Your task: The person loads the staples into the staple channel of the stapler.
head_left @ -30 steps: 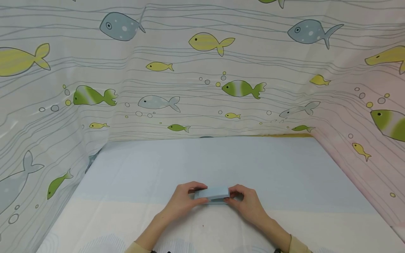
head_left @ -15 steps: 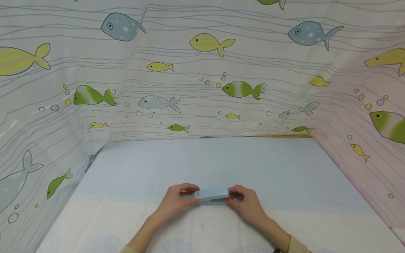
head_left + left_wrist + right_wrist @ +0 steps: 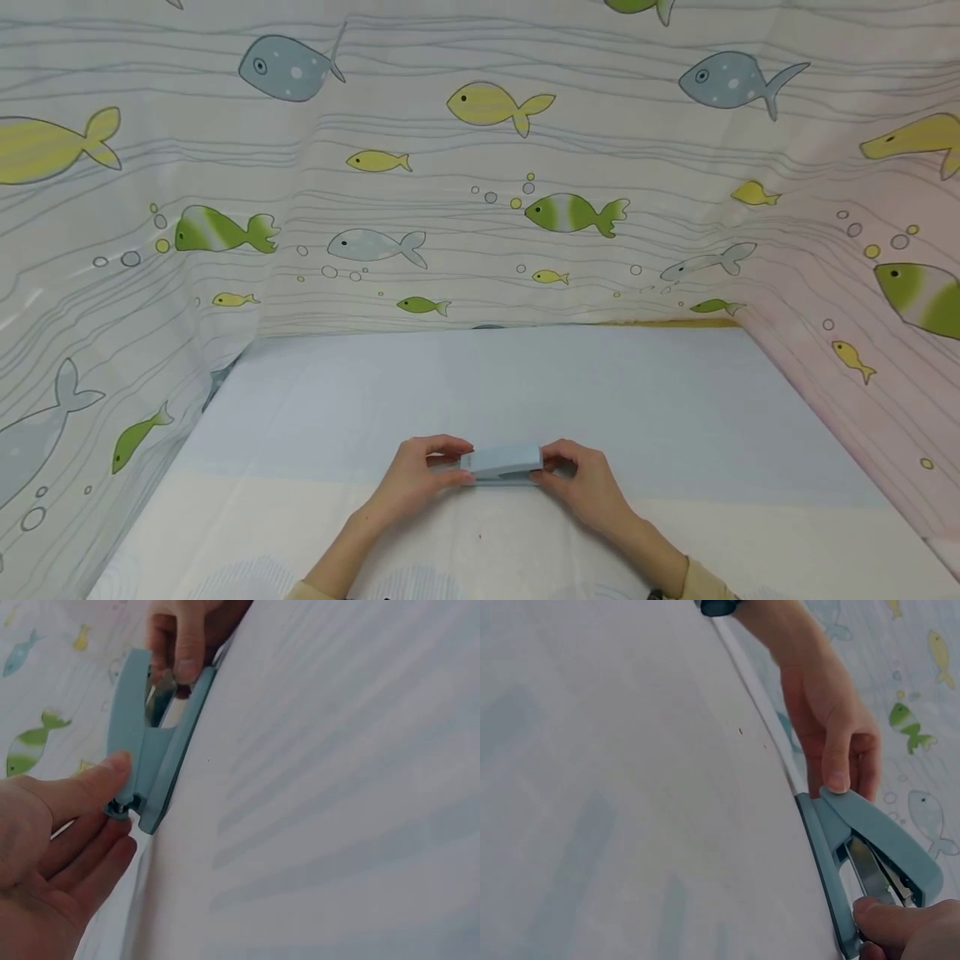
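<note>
A light blue stapler [image 3: 502, 461] stands on the table with its top arm raised from the base. My left hand [image 3: 412, 475] holds its back, hinged end, thumb on the near side and fingers on the far side. At the opposite end my right hand [image 3: 585, 479] pinches around the metal staple magazine [image 3: 871, 870], which shows between the arm and the base in the right wrist view. In the left wrist view the stapler [image 3: 129, 712] appears side on, with my left thumb on its hinge end. The right fingertips are partly hidden behind the stapler.
A pale blue and white cloth [image 3: 315, 400] covers the table. Fish-printed curtains [image 3: 465, 200] hang behind and along both sides. A tiny dark speck [image 3: 480, 537] lies on the cloth in front of the stapler.
My left hand has slid left along the stapler to its back end, then stayed there. The right hand and the stapler look nearly unmoved.
</note>
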